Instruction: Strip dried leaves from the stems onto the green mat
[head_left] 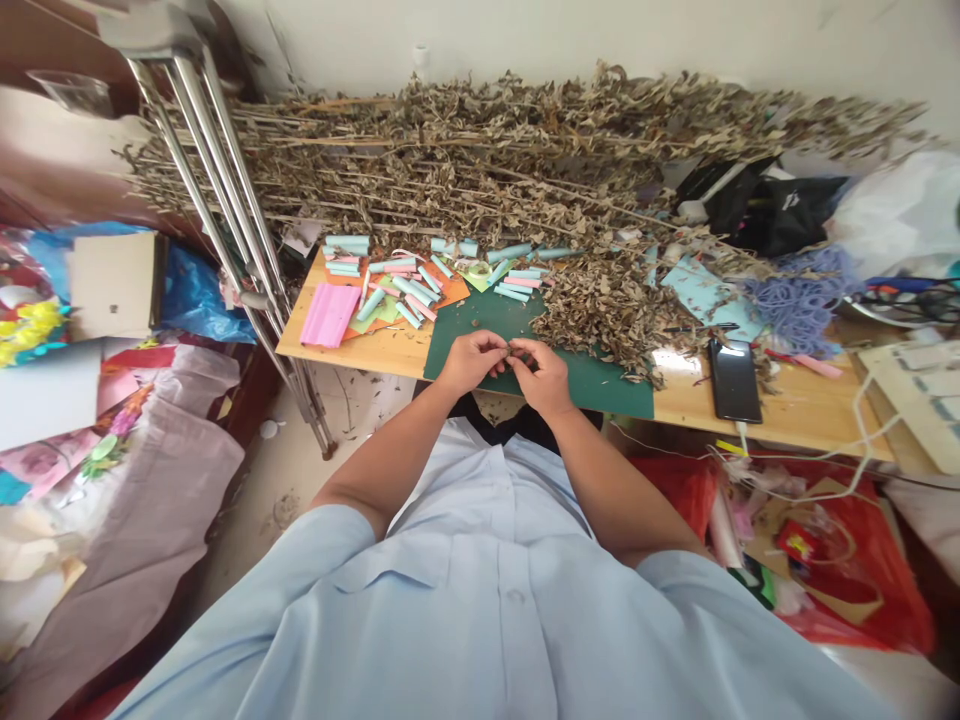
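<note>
My left hand [477,361] and my right hand [541,373] meet over the front edge of a green mat [480,330]. Fingertips of both are pinched together around a small brownish bit [509,352] that looks like dried leaf; most of it is hidden by the fingers. Just beyond my right hand lies a heap of loose dried leaves [600,310]. Behind and left of my hands are several rolled paper tubes [416,290] in light blue and pink, lying on orange and green paper sheets. A folded pink paper [331,314] rests at the table's left end.
Long bundles of dried leafy stalks [450,160] stretch along the wall. Metal crutches [225,190] lean at the table's left. On the right are a black phone [733,382] with a cable, purple cord [802,290], light blue paper [709,295] and a red bag [892,570] below.
</note>
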